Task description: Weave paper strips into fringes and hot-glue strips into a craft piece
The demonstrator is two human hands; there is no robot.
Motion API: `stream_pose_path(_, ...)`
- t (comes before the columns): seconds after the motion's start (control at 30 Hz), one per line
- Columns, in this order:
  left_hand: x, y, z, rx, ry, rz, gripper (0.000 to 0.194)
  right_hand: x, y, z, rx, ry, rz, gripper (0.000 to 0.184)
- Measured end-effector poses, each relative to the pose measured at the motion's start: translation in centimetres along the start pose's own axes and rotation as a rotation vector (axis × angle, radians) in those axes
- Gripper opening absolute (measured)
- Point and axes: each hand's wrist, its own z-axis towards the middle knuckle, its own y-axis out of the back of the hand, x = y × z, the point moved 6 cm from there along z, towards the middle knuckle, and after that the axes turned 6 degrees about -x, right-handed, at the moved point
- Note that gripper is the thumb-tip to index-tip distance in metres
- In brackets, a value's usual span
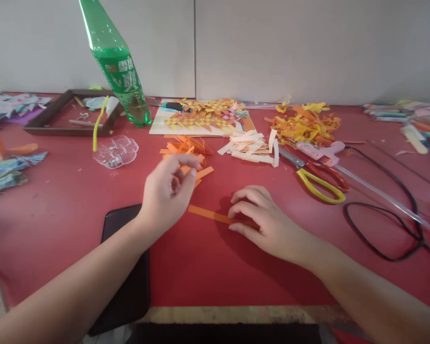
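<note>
My left hand (170,186) hovers over the near side of a pile of orange paper strips (186,145). Its fingers are loosely curled, with a small gap between thumb and index finger, and nothing shows in it. Low over the red tabletop, my right hand (260,217) has thumb and fingers around the right end of a single orange paper strip (209,214). That strip's left part lies flat on the table; its right end is partly hidden by the hand. Pale cream paper strips (249,147) are heaped just beyond my right hand.
Scissors (320,184), a pink glue gun (320,152) and a looping black cable (358,231) lie at right. Behind are folded yellow-orange strips (308,124) and a board (157,126). A green bottle (118,71), dark frame (66,131), clear dish (116,153) and phone (129,291) are left.
</note>
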Motion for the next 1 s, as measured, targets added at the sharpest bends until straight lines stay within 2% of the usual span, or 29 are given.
stream_pose_path(0.1, -1.9, -1.8, -1.0, 0.308, -0.263, -0.017, 0.013, 0.0, 0.0, 0.0, -0.005, 0.006, 0.032, 0.006)
stream_pose_path(0.17, -2.7, -3.0, -2.0, 0.542, -0.405, -0.025, 0.018, 0.1, 0.0, 0.0, -0.02, 0.022, 0.048, 0.005)
stream_pose_path(0.23, -2.8, -3.8, -2.7, 0.704, -0.466, -0.019, 0.029, 0.2, 0.1, 0.0, -0.036, 0.047, 0.048, 0.006)
stream_pose_path(0.3, -2.5, -4.2, -3.0, 0.773, -0.457, 0.032, 0.028, 0.1, 0.1, 0.1, -0.041, 0.059, 0.035, 0.007)
stream_pose_path(0.4, -1.9, -4.6, -3.1, 0.806, -0.384, 0.168, 0.02, -0.3, 0.2, 0.2, -0.068, 0.024, -0.005, 0.008)
stream_pose_path(0.57, -1.3, -4.8, -2.9, 0.746, -0.27, 0.317, 0.015, -0.7, 0.4, 0.5, -0.095, -0.047, -0.033, 0.012)
stream_pose_path(0.73, -1.3, -5.0, -2.9, 0.756, -0.265, 0.318, 0.011, -0.7, 0.2, 0.6, -0.086, -0.062, -0.035, 0.016)
stream_pose_path(0.9, -1.4, -5.0, -3.0, 0.76, -0.288, 0.326, 0.012, -0.6, 0.2, 0.3, -0.092, -0.046, -0.05, 0.006)
stream_pose_path(1.0, -1.4, -5.0, -3.0, 0.752, -0.268, 0.324, 0.022, -0.4, 0.1, 0.1, -0.067, -0.05, -0.092, 0.006)
